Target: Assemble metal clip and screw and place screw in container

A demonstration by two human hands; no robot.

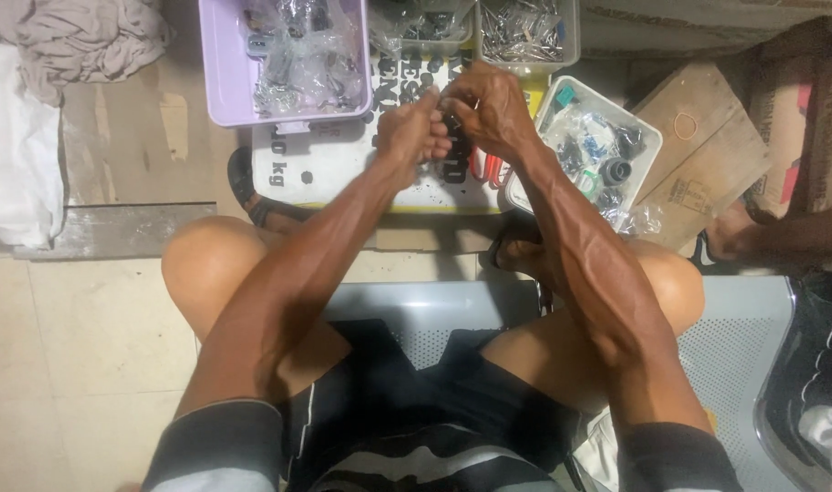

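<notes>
1. While our left hand (414, 129) is clenched and our right hand (487, 109) pinches a small dark part (451, 117) between them, above the white printed sack (343, 164), a slip could drop it.
2. It might roll under the lilac plastic tray (217, 73) edge.

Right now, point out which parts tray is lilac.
The lilac tray at upper left, beyond the left hand; the other two trays are pale, the white one at right.
</notes>
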